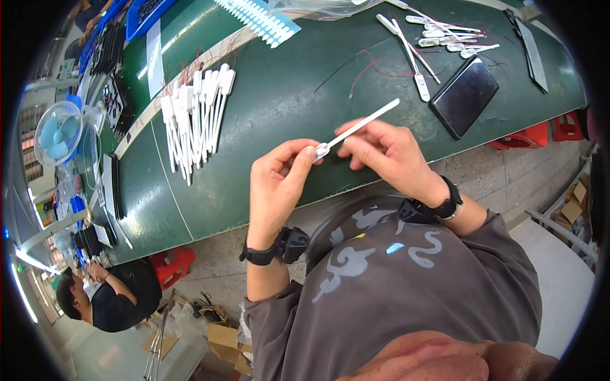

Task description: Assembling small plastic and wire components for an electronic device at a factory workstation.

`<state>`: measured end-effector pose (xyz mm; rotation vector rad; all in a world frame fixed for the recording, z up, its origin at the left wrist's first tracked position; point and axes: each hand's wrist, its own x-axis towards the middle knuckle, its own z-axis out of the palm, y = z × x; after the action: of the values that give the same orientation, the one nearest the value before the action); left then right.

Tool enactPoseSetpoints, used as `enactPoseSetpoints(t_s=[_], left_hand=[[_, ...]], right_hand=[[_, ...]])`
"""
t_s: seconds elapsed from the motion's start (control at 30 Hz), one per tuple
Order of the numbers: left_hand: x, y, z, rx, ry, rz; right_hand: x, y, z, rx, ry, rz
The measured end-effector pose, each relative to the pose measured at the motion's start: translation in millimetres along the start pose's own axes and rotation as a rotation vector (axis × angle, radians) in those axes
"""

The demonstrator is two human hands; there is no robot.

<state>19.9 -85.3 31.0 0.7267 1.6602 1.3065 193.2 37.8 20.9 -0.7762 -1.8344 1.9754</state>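
My left hand [279, 181] pinches the wide end of a slim white plastic stick [375, 119] between thumb and fingers. The thin shaft points up and to the right. My right hand [391, 152] is close beside it, its fingers curled and slightly blurred. The shaft crosses by that hand's index finger; whether the fingers touch it I cannot tell. On the green table to the left lies a bunch of similar white sticks [197, 111] with thin red wires. More white sticks [448, 36] lie at the far right, some with clear ends.
The green table [254, 114] curves across the view. A black phone-like slab [466, 96] lies at the right. A blue perforated strip [260, 22] and a plastic bag [318, 7] are at the far side. At the left are a fan [58, 132] and a seated co-worker [117, 295].
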Motion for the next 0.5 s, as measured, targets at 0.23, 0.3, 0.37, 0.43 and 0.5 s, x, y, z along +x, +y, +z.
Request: enactPoseSetpoints(t_s=[0.23,0.3,0.37,0.43,0.5], left_hand=[[2.2,8.0,-16.1,0.838,0.123,0.161],[2.6,2.5,-15.5,0.903,0.184,0.293],[4.8,-3.7,-15.0,1.029,0.314,0.56],[10.1,-0.8,-12.7,1.032,0.315,0.619],[18.6,6.8,-8.4,1.037,0.316,0.735]], right_hand=[[-7.4,-11.7,-40.7,-0.516,0.12,-0.038],[-3.1,-9.4,-44.4,-0.621,0.211,-0.143],[2.3,-7.4,-44.7,-0.704,0.265,-0.218],[5.9,-4.5,-43.0,-0.746,0.292,-0.257],[8.2,0.2,-39.7,-0.811,0.304,-0.385]])
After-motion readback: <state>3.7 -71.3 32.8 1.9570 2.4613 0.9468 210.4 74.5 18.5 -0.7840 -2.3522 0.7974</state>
